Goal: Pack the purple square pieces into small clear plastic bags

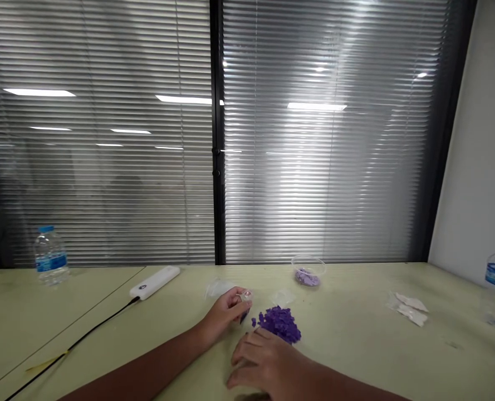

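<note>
The left grip is curled closed, its fingertips pinching a small clear plastic piece, with a dark purple sliver just below them; the piece is too small to make out fully. The right grip is open, its fingers spread on the pale green bench, just beside a heap of ragged dark purple flakes, which lies ahead of that grip and right of the left one. Beyond the left grip lies a crumpled sheet of clear plastic film; farther ahead of the right grip sits a round clear plastic tub holding pale lilac flakes. The loose flakes could scatter if the right fingers sweep sideways. Slackened pressure could drop the slippery piece among them, and a careless reach could tip the light tub.
</note>
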{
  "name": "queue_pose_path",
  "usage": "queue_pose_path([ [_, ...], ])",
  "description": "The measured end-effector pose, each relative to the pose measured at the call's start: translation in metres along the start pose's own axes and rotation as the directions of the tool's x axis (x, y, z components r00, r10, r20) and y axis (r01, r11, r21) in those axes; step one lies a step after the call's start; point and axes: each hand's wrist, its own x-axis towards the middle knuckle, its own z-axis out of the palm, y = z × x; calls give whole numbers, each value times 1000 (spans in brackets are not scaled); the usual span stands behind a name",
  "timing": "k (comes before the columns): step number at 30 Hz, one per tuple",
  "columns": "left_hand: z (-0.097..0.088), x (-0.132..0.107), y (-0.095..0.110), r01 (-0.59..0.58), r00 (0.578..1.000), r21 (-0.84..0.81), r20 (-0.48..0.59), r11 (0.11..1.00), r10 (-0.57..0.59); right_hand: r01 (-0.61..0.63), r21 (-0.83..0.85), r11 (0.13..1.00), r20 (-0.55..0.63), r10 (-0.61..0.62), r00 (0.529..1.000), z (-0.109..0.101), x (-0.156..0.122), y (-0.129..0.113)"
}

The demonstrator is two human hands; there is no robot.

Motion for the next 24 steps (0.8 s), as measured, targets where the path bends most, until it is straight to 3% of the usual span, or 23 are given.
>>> queue_pose_path([
  [2,1,0,1,-17,1000,-8,-12,1000,17,-17,-52,998,10,18,1000,0,2,-2],
  [6,1,1,3,-44,998,-16,-39,999,43,-197,-104,975,-30,195,980,-9,0,10],
  [12,-1,1,5,-28,998,37,-62,999,30,-278,-83,957,-42,275,960,-16,-6,32],
  [20,-1,3,0,-33,999,35,-36,999,35,-171,47,984,-94,175,980,-15,-7,29],
  [24,-2,5,-3,-32,999,12,-31,999,33,-281,18,959,-158,281,947,-11,-8,32],
])
